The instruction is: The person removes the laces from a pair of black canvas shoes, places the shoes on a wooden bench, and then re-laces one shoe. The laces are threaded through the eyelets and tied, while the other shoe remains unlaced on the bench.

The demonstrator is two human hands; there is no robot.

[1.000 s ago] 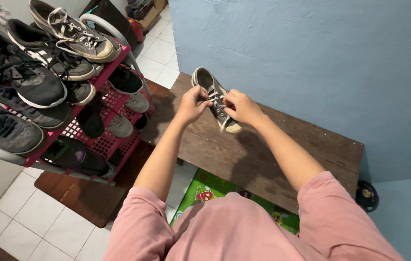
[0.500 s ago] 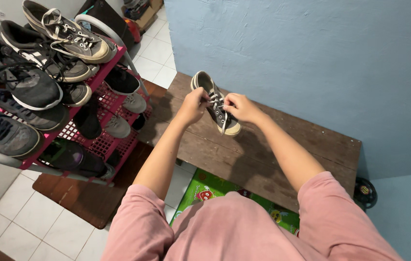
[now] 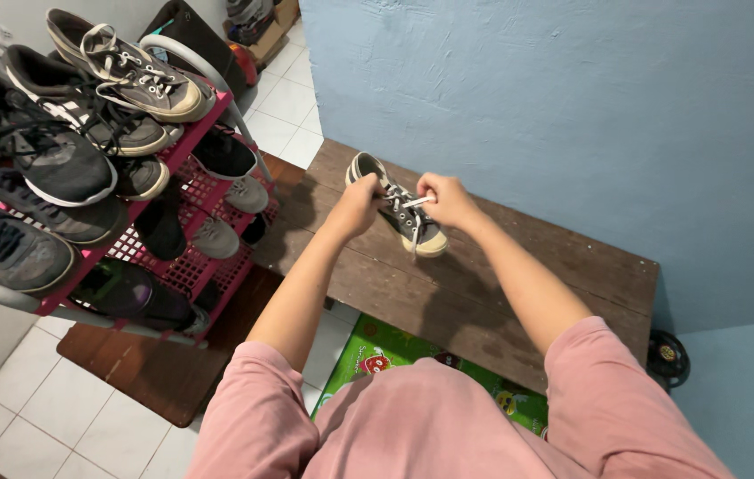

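Note:
A grey low sneaker (image 3: 412, 226) with a cream sole and white laces sits on a dark wooden bench (image 3: 572, 266), toe pointing toward me. My left hand (image 3: 357, 206) grips the shoe at its left side by the lace holes. My right hand (image 3: 448, 200) pinches a white lace end and holds it taut across the top of the shoe. Both arms reach out from pink sleeves.
A pink shoe rack (image 3: 177, 213) full of several dark and grey sneakers stands at the left. A blue wall (image 3: 554, 98) backs the bench. A green patterned mat (image 3: 377, 346) lies under the bench, a small black wheel-like thing (image 3: 668, 357) at its right end.
The shoe has come down slightly onto the bench. My right hand has pulled a lace end out sideways, so it now stretches between the two hands.

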